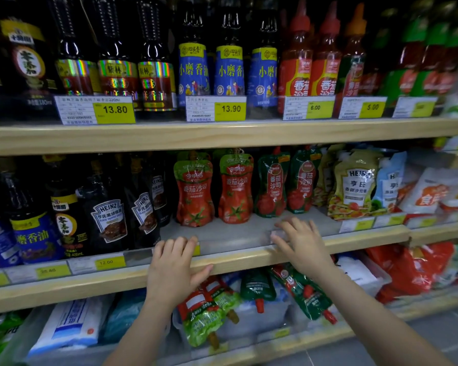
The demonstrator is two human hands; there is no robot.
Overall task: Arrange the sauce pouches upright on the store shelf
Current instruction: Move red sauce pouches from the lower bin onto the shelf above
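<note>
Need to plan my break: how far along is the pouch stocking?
Done: four ketchup pouches stand upright on the middle shelf. In hand: nothing; the left hand rests on the shelf edge and the right hand is open over it. Left: several loose pouches lying in the bin below.

Single head-worn view, close, facing forward and down at the middle shelf (249, 257).

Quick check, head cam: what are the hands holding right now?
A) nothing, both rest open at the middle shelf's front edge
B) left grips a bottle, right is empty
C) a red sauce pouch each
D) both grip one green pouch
A: the left hand and right hand lie open on the middle shelf, clear of the standing red pouches.
</note>
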